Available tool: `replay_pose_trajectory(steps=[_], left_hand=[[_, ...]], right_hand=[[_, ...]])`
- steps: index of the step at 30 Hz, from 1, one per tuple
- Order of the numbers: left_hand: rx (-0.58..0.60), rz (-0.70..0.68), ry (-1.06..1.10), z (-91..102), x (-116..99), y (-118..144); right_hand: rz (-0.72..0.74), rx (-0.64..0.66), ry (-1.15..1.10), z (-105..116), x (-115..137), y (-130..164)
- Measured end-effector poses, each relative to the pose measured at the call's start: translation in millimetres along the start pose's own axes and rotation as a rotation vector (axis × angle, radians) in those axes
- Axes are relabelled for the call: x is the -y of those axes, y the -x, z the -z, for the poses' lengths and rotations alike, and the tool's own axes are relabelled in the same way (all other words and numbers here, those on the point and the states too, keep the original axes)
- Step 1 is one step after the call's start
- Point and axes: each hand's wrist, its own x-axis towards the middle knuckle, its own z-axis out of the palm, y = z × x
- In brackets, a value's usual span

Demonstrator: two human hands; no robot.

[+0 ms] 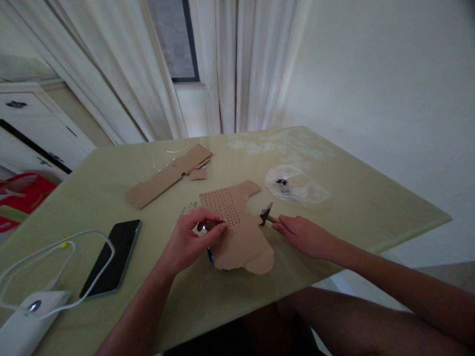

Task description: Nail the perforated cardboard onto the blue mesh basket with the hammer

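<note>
A torn piece of brown cardboard point(243, 247) lies on the table, with rows of small dark holes in its upper left part. At the lower edge of these rows my left hand point(195, 235) pinches a nail point(221, 220), of which only a tiny tip shows between thumb and index finger. My right hand point(302, 235) is closed round the wooden handle of a small hammer point(265, 213). The hammer's dark head is just off the cardboard's right edge. Several thin metal nails point(191, 207) lie beside my left hand. Something blue shows under the cardboard's left edge.
Cardboard strips point(166, 178) lie at the back left of the table point(356, 198). A clear plastic bag point(306, 190) with small dark items is at the back right. A phone point(113, 257), a white cable point(111, 247) and a white power bank point(35, 321) are at the left.
</note>
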Motion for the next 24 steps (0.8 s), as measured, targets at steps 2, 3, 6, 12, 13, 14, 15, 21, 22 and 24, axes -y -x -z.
replay_pose_trajectory(steps=[2,3,6,12,13,14,15,21,22,24], left_hand=[[-0.005,-0.009,-0.003,-0.3,-0.3,0.2],[-0.008,-0.013,-0.003,-0.3,-0.4,0.4],[-0.014,-0.018,-0.001,-0.1,-0.6,0.9],[-0.003,-0.016,-0.025,0.8,-1.4,0.8],[-0.003,-0.016,-0.025,0.8,-1.6,0.6],[-0.002,-0.015,-0.022,0.8,-1.9,0.4],[-0.003,-0.014,-0.018,0.9,-2.1,0.2],[0.01,0.014,-0.027,1.6,-1.5,0.6],[0.011,0.012,-0.033,1.7,-1.0,0.9],[0.009,0.009,-0.039,1.4,-0.1,1.4]], right_hand=[[0.001,-0.003,-0.008,-0.4,-0.5,0.1],[-0.004,-0.005,-0.007,-0.7,-0.7,0.2],[-0.011,-0.009,-0.002,-1.5,-1.1,0.3],[0.008,-0.019,-0.009,-3.0,-3.1,-0.1],[0.01,-0.018,-0.007,-2.8,-3.0,-0.2],[0.011,-0.017,-0.003,-2.3,-2.8,-0.2],[0.012,-0.015,-0.001,-1.8,-2.4,-0.2],[-0.011,0.01,0.002,1.5,-0.1,0.8],[-0.009,0.008,0.002,1.6,0.0,0.9],[0.0,-0.002,0.002,1.5,0.2,0.9]])
